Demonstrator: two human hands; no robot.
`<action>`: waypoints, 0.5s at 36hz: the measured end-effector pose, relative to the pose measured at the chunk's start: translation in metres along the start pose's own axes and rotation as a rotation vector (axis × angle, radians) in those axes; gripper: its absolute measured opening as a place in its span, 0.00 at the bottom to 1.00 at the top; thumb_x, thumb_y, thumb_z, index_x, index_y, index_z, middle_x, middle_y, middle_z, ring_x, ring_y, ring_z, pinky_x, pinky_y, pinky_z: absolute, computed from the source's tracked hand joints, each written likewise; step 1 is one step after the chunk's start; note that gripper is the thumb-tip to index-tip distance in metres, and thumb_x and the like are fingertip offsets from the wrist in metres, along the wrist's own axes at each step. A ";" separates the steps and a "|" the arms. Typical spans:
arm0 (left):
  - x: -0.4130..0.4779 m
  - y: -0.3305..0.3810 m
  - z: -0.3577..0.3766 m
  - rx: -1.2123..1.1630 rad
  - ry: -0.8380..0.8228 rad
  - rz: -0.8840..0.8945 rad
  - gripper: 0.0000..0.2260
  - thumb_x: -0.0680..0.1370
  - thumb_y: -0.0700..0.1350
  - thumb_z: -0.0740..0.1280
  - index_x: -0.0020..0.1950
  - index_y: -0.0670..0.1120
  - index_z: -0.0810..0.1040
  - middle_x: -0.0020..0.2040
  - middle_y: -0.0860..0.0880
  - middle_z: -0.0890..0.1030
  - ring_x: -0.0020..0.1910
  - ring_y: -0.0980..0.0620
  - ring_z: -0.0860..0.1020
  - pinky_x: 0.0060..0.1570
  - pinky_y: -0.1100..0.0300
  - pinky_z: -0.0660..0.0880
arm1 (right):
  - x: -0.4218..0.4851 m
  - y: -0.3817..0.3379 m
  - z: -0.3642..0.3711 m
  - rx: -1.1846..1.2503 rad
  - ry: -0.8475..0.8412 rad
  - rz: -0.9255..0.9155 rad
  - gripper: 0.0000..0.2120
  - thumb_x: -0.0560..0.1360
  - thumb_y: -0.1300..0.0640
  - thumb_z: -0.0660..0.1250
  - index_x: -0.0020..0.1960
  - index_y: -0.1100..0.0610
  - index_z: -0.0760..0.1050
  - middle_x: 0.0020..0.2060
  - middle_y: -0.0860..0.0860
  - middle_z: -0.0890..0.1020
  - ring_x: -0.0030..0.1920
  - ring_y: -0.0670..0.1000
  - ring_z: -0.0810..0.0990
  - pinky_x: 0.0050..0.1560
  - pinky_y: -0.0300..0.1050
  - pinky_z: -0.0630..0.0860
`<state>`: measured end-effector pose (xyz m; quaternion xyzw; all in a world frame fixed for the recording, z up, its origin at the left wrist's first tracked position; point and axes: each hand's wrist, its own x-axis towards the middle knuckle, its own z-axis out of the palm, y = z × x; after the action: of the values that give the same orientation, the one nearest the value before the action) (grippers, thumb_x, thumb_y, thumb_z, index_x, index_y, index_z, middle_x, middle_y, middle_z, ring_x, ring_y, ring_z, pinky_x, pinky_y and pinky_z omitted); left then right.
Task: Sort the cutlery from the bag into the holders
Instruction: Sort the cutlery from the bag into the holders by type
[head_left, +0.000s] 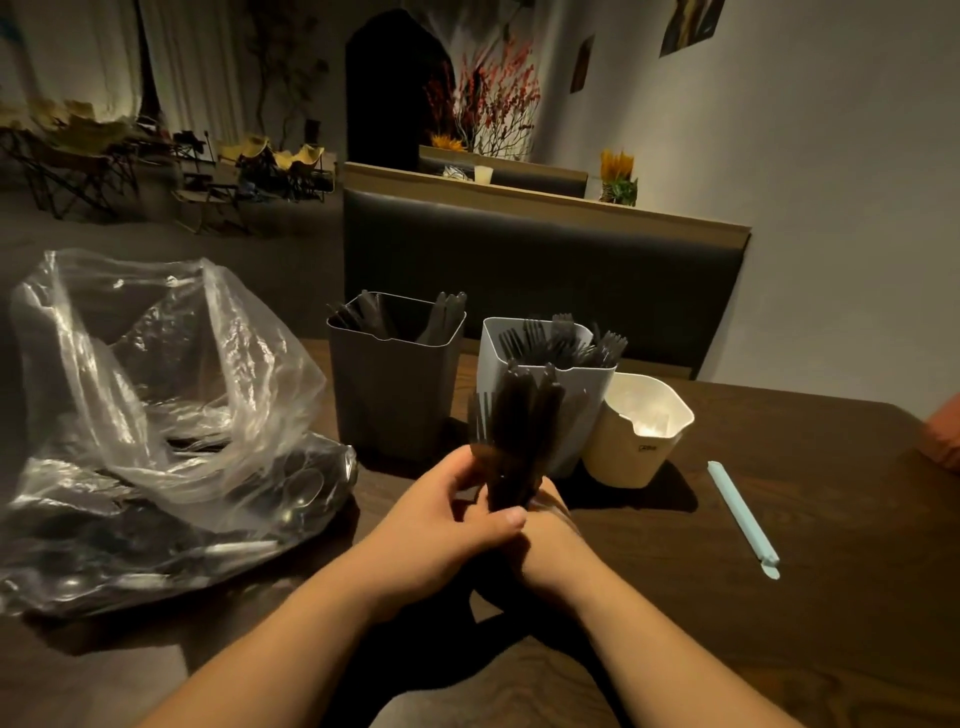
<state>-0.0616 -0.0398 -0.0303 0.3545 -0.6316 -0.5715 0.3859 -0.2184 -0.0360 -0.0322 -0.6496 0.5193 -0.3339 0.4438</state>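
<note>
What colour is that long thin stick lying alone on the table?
The long thin straw is pale turquoise; head view.

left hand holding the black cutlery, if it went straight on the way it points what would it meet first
Probably the pale grey holder of forks, right behind the cutlery bundle the left hand grips; depth is unclear.

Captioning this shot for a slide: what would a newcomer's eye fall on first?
The bundle of black cutlery, gripped upright at centre by the left hand and right hand. Next the crinkled clear bag glinting on the left of the table, then the fork-filled white holder just behind the bundle.
</note>
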 end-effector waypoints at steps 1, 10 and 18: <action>0.000 -0.001 0.002 -0.005 0.002 -0.025 0.19 0.77 0.43 0.73 0.66 0.55 0.76 0.60 0.55 0.83 0.61 0.54 0.81 0.62 0.50 0.78 | 0.000 0.001 0.002 0.028 0.000 0.015 0.01 0.78 0.59 0.69 0.48 0.54 0.79 0.42 0.44 0.83 0.44 0.37 0.81 0.48 0.34 0.76; -0.002 -0.003 0.003 -0.165 -0.024 -0.133 0.13 0.76 0.48 0.71 0.60 0.46 0.84 0.57 0.45 0.85 0.59 0.48 0.82 0.61 0.51 0.75 | -0.009 0.001 0.009 0.314 -0.267 0.140 0.14 0.77 0.69 0.67 0.57 0.53 0.79 0.45 0.51 0.85 0.49 0.46 0.84 0.55 0.44 0.80; 0.000 0.000 0.006 -0.184 0.068 -0.132 0.12 0.81 0.50 0.65 0.53 0.48 0.87 0.54 0.43 0.85 0.58 0.47 0.83 0.65 0.43 0.75 | -0.006 -0.009 0.004 0.342 -0.336 0.180 0.16 0.75 0.68 0.67 0.60 0.54 0.79 0.49 0.54 0.86 0.53 0.55 0.85 0.52 0.48 0.80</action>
<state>-0.0665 -0.0369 -0.0302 0.3776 -0.5382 -0.6389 0.3994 -0.2131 -0.0289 -0.0250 -0.5627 0.4301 -0.2633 0.6550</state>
